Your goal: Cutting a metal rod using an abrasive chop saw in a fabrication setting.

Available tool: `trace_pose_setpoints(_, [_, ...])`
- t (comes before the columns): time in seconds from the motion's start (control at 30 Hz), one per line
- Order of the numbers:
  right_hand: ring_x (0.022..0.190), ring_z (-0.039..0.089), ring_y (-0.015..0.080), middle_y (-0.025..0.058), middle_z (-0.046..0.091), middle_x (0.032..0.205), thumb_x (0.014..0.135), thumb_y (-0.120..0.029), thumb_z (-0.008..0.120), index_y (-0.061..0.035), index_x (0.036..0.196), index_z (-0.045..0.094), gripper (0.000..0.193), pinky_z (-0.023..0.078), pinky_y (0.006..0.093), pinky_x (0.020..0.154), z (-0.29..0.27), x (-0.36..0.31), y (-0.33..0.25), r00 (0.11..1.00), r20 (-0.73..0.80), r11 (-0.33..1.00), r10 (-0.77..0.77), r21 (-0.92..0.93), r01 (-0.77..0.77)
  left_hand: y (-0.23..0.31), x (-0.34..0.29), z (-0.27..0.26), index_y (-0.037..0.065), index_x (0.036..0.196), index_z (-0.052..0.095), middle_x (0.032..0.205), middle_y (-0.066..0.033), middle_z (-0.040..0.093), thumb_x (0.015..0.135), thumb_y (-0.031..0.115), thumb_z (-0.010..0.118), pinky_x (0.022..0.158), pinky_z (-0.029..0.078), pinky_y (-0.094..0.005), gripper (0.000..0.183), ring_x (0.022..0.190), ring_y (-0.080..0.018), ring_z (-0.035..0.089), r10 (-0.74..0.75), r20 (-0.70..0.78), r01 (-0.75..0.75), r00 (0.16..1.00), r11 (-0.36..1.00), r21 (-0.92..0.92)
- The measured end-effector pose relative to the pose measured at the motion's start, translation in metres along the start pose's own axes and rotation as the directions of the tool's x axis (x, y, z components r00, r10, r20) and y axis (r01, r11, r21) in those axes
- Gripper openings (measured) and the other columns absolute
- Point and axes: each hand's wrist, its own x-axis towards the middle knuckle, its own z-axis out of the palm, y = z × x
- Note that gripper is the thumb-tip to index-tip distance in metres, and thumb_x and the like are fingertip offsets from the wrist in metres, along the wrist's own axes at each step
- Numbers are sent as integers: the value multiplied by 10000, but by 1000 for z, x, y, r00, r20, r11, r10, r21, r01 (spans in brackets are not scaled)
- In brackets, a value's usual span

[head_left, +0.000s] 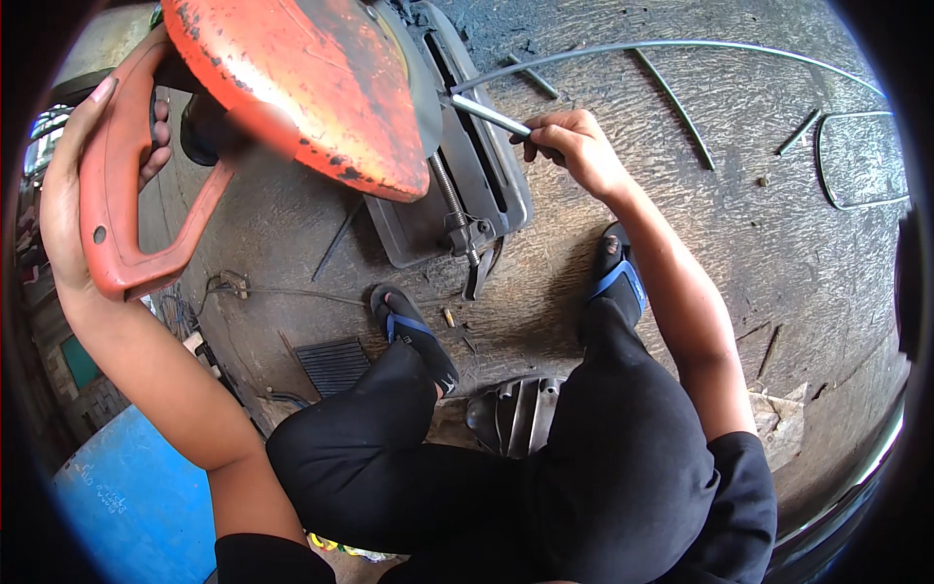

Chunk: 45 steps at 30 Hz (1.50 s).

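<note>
Orange guard point(311, 78) hides pt of saw base point(397, 232), loose rods point(674, 101) on flr point(545, 292)

Black top point(739, 516): 2 short sleeves point(268, 560) end above the elbows point(717, 362). Black trousers point(623, 457); pale marking point(449, 378) shows near left ankle point(440, 391). 2 dark thong sandals point(383, 296) carry blue straps point(628, 275). Left hand point(61, 214) and right hand point(584, 154) are bare.

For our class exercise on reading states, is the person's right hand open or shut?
Shut: the right hand is curled around one end of a silver metal rod, which juts out toward the person's left.
</note>
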Motion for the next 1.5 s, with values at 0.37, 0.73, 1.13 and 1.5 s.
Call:
trace_pose_setpoints(0.37, [634, 618, 369, 189, 598, 621, 700, -238, 577, -23, 756, 640, 230, 507, 442, 636, -9, 37, -53, 966, 109, 631, -234, -739, 236, 7, -8, 8, -69, 1183, 550, 928, -137, 648, 924, 279, 514, 707, 542, -252, 434, 781, -181, 643, -47, 112, 51, 993, 998, -35])
trace_pose_setpoints(0.73, [661, 634, 352, 164, 621, 647, 696, -220, 595, -70, 769, 658, 178, 530, 433, 613, -10, 46, -76, 934, 201, 351, -295, -887, 301, -2, -5, 7, -69, 1209, 533, 982, -180, 649, 924, 296, 499, 744, 547, -272, 464, 850, -196, 655, 31, -30, -31, 999, 999, 21])
trace_pose_setpoints(1.13, [545, 597, 325, 143, 554, 547, 693, -164, 586, -45, 658, 577, 124, 497, 423, 517, -9, 42, -78, 868, 261, 289, -421, -869, 402, 1, -3, 6, -76, 1240, 515, 1003, -171, 648, 929, 285, 480, 755, 550, -271, 478, 852, -191, 657, 26, 9, -27, 1000, 999, 22])
trace_pose_setpoints(1.5, [505, 570, 220, 117, 575, 573, 697, -173, 563, -19, 687, 599, 159, 466, 338, 501, -30, -5, -17, 965, 257, 748, -43, -632, 201, 2, -6, 10, -40, 1226, 530, 1016, -160, 638, 949, 291, 468, 748, 537, -285, 436, 888, -188, 638, -14, 5, 14, 1000, 1000, 9])
